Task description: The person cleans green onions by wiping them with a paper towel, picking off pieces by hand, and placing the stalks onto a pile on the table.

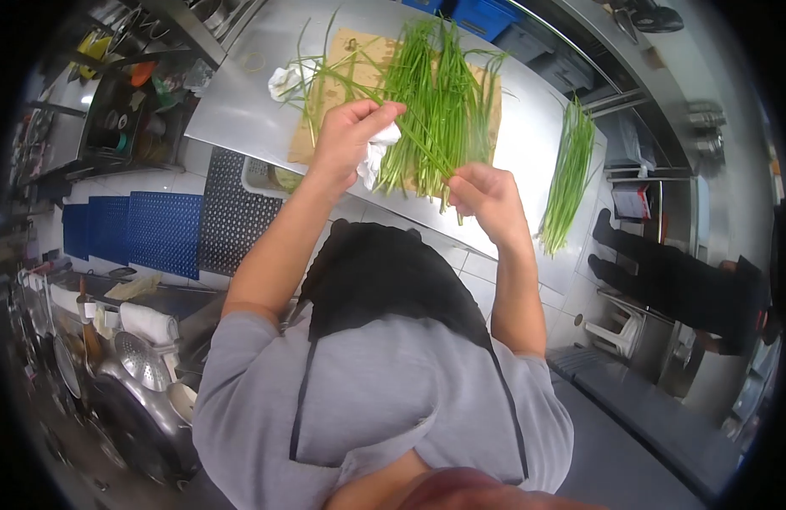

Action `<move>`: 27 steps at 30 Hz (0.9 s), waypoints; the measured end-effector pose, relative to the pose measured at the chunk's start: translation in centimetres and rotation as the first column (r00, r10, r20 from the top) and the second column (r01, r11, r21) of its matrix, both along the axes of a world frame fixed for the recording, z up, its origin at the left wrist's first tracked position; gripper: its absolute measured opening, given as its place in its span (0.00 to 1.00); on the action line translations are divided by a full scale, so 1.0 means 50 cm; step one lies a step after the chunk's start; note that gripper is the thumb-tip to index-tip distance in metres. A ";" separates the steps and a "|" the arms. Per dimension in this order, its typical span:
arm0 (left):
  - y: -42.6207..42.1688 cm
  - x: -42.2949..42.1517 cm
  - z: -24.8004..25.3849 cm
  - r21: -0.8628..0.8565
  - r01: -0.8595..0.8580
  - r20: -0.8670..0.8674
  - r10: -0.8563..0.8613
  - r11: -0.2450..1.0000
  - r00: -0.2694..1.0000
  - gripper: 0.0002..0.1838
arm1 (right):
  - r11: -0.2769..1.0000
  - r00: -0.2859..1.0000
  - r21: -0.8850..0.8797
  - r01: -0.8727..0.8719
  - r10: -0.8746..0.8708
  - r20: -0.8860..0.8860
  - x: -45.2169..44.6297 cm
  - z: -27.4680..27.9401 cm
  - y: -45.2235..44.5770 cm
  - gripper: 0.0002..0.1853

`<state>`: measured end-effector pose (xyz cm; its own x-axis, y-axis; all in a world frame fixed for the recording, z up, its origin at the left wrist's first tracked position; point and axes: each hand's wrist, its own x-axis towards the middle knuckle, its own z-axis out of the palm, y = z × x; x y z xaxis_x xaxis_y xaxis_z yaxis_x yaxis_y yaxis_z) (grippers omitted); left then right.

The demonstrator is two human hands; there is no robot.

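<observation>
The person's left hand (352, 140) is curled around a crumpled white cloth (376, 157), its thumb and forefinger pressed together beside a few thin green stalks; whether they also pinch one of these is hard to tell. The right hand (486, 200), lower and further right, grasps the near end of one or more stalks between thumb and fingers. The main pile of green stalks (440, 93) lies between and beyond the two hands, spread lengthwise over a brown sheet (350, 42) on the steel table (525, 127), its lower ends reaching toward the near edge. A few loose stalks stray to the left, near a second crumpled white piece (288, 82) beside the sheet. A separate bunch (567, 174) rests well apart at the right end of the table, pointing away from the person. Blue bins (486, 17) stand beyond the far edge, a black apron (384, 272) covers the person's front, and another person (673, 276) in dark clothes is off to the right
</observation>
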<state>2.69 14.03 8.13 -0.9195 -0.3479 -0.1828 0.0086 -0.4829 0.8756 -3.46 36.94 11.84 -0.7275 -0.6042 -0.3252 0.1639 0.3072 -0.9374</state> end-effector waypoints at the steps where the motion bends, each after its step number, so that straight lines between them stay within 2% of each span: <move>1: -0.007 -0.001 0.005 -0.038 -0.022 0.013 0.023 0.999 1.000 0.08 | 1.000 1.000 0.016 -0.007 0.007 0.000 -0.002 0.002 0.005 0.07; 4: -0.029 -0.001 0.009 -0.057 -0.055 0.014 0.056 0.997 0.998 0.08 | 0.993 0.995 0.069 -0.093 0.094 -0.022 -0.011 0.000 0.025 0.08; 7: -0.047 -0.004 0.010 -0.073 -0.063 0.034 0.065 0.995 0.997 0.08 | 0.990 0.994 0.104 -0.094 0.099 -0.047 -0.013 0.011 0.032 0.08; 10: -0.066 -0.013 0.010 -0.060 -0.094 0.035 0.097 0.994 0.995 0.07 | 0.989 0.989 0.052 -0.138 0.140 -0.037 -0.031 -0.002 0.057 0.08; 15: -0.103 -0.026 0.005 0.007 -0.169 0.044 0.169 0.986 0.985 0.07 | 0.994 0.994 0.066 -0.082 0.086 -0.063 -0.063 0.007 0.116 0.09; 19: -0.121 -0.038 -0.007 0.020 -0.103 0.014 0.103 0.994 0.995 0.08 | 0.996 0.996 0.060 -0.062 0.065 -0.058 -0.077 0.019 0.156 0.08; 22: -0.121 -0.060 -0.001 0.025 -0.264 0.019 0.264 0.964 0.964 0.08 | 0.998 0.997 0.066 -0.012 0.017 -0.077 -0.082 0.023 0.174 0.08; 23: -0.163 -0.074 -0.047 0.039 -0.277 0.037 0.276 0.960 0.961 0.09 | 0.998 0.996 0.061 0.014 -0.008 -0.091 -0.084 0.020 0.186 0.09; 26: -0.200 -0.056 -0.054 0.268 -0.237 0.005 0.245 0.934 0.970 0.09 | 0.990 0.988 0.063 0.124 -0.117 -0.102 -0.089 0.025 0.218 0.09; 27: -0.223 -0.043 -0.074 0.298 -0.185 -0.036 0.204 0.937 0.978 0.09 | 0.983 0.980 0.061 0.176 -0.168 -0.106 -0.091 0.025 0.230 0.08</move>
<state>0.54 2.87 4.44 -0.8525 -0.4617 -0.2451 0.1802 -0.6998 0.6912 -7.99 48.44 13.11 -0.8494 -0.4456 -0.2829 0.1269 0.3477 -0.9290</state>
